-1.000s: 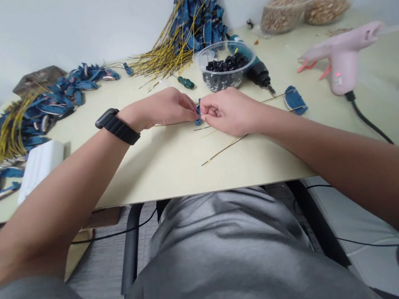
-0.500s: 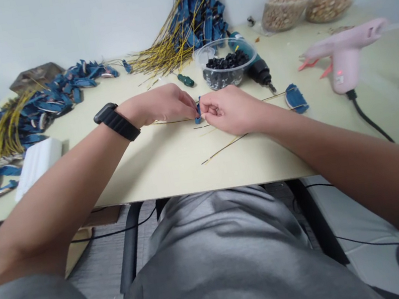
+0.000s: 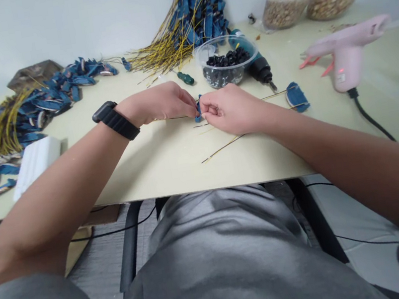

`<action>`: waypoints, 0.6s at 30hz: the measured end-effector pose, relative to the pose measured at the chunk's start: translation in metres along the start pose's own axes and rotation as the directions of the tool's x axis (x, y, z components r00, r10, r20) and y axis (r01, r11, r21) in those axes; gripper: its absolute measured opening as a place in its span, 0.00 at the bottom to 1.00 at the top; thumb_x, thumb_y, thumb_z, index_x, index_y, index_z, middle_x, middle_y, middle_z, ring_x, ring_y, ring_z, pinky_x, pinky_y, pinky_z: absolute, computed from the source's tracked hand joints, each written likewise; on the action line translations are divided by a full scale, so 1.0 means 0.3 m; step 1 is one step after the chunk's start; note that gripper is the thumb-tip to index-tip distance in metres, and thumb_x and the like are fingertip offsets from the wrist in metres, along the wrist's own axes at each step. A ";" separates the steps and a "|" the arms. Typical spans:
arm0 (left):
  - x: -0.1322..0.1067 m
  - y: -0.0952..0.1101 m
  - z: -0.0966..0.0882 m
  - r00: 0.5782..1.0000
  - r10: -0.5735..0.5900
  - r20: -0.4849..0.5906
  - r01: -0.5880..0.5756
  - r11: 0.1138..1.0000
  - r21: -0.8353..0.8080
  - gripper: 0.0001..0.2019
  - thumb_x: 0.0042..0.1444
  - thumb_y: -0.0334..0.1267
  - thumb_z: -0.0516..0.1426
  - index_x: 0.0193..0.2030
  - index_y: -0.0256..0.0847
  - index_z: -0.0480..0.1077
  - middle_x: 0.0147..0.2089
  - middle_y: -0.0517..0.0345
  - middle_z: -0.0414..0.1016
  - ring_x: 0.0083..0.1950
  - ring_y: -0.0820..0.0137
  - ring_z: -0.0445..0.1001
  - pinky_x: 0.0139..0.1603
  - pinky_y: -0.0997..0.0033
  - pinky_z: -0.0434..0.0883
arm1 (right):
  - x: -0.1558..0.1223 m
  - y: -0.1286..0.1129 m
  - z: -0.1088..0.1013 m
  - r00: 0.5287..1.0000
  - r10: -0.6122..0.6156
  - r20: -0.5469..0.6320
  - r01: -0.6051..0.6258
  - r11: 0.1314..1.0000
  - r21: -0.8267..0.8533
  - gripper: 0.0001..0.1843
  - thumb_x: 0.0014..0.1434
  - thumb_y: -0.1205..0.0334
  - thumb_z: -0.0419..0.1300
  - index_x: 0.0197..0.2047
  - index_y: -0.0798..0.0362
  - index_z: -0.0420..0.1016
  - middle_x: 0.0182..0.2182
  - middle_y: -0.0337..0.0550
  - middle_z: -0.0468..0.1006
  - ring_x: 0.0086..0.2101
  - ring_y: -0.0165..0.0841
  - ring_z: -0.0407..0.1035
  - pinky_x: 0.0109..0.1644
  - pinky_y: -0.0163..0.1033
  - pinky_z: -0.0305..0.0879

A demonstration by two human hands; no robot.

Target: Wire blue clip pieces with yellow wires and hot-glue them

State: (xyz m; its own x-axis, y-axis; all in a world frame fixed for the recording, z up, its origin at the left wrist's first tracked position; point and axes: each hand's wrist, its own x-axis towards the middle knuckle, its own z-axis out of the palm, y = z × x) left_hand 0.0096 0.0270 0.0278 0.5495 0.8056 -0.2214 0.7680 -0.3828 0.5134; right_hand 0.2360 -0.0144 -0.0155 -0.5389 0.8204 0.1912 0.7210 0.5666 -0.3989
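Note:
Both hands meet above the table around a small blue piece (image 3: 198, 118), which looks like the blue fabric-like parts lying about. My left hand (image 3: 169, 102) pinches its left side, while my right hand (image 3: 229, 109) has its fingers curled against the right side. Most of the piece is hidden by the fingers. A thin wire (image 3: 166, 119) runs leftward from under my left hand. Below my right hand, a yellow and black wire pair (image 3: 222, 149) lies on the table. Right of that hand rests a flat blue piece (image 3: 297, 97) with wires across it.
Behind the hands are a clear tub (image 3: 223, 76) of black parts, a power drill (image 3: 260, 70) and a green-handled tool (image 3: 185, 78). A pink glue gun (image 3: 347, 50) stands right. Blue pieces with yellow wires (image 3: 195, 12) pile at the back; a white block (image 3: 35, 164) lies left.
Hardly anything differs. Both hands stay closed at the small blue piece, and the view has shifted very slightly.

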 end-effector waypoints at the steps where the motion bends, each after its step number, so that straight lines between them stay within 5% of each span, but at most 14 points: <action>1: 0.000 0.002 0.000 1.000 -0.001 0.000 0.001 1.000 0.002 0.22 0.57 0.50 0.65 0.51 0.38 0.90 0.51 0.54 0.91 0.59 0.52 0.84 0.68 0.56 0.76 | 0.000 0.000 -0.001 1.000 0.003 0.001 -0.003 1.000 -0.002 0.08 0.68 0.73 0.63 0.39 0.52 0.81 0.31 0.39 0.78 0.33 0.35 0.67 0.46 0.43 0.61; 18: 0.011 -0.018 -0.011 0.999 0.037 0.017 -0.039 0.991 0.124 0.24 0.58 0.57 0.64 0.52 0.46 0.91 0.49 0.56 0.90 0.57 0.52 0.85 0.60 0.58 0.75 | 0.012 0.016 -0.040 0.992 0.122 0.018 -0.122 0.992 0.035 0.10 0.71 0.64 0.68 0.44 0.54 0.93 0.34 0.43 0.85 0.39 0.39 0.76 0.49 0.46 0.66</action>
State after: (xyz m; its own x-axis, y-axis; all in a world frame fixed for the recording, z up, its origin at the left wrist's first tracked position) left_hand 0.0062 0.0334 0.0270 0.5829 0.7831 -0.2166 0.7812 -0.4668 0.4145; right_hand 0.2427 -0.0077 -0.0061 -0.4547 0.8818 0.1254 0.7658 0.4589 -0.4504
